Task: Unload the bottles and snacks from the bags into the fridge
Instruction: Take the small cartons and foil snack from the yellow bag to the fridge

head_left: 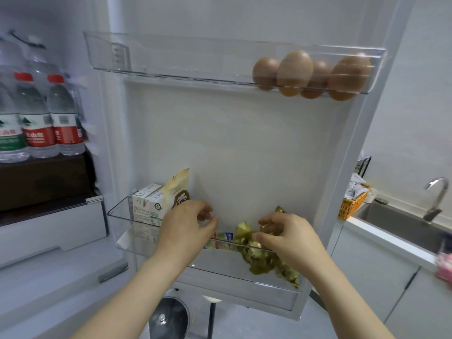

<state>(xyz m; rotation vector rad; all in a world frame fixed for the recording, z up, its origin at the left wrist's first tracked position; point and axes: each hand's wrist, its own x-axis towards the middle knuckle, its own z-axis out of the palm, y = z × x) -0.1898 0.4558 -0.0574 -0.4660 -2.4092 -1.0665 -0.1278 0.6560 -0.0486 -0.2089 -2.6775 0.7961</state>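
Observation:
The fridge door stands open, and its clear lower door bin (117, 212) holds a white carton (146, 204), a beige snack bag (179, 189), a small blue and red packet (223, 238) and a bunch of green-gold snack packets (259, 260). My right hand (288, 236) pinches the top of the green-gold packets at the bin's right side. My left hand (186, 226) hovers over the middle of the bin beside the beige bag, its fingers loosely curled with nothing seen between them. Red-capped water bottles (39, 118) stand on a fridge shelf at the left.
The upper door bin (171, 59) carries several brown eggs (294, 72) at its right end. A counter on the right holds a sink (401, 223), a faucet (437, 196) and a wicker basket (352, 204). A pot lid (168, 316) lies on the floor below.

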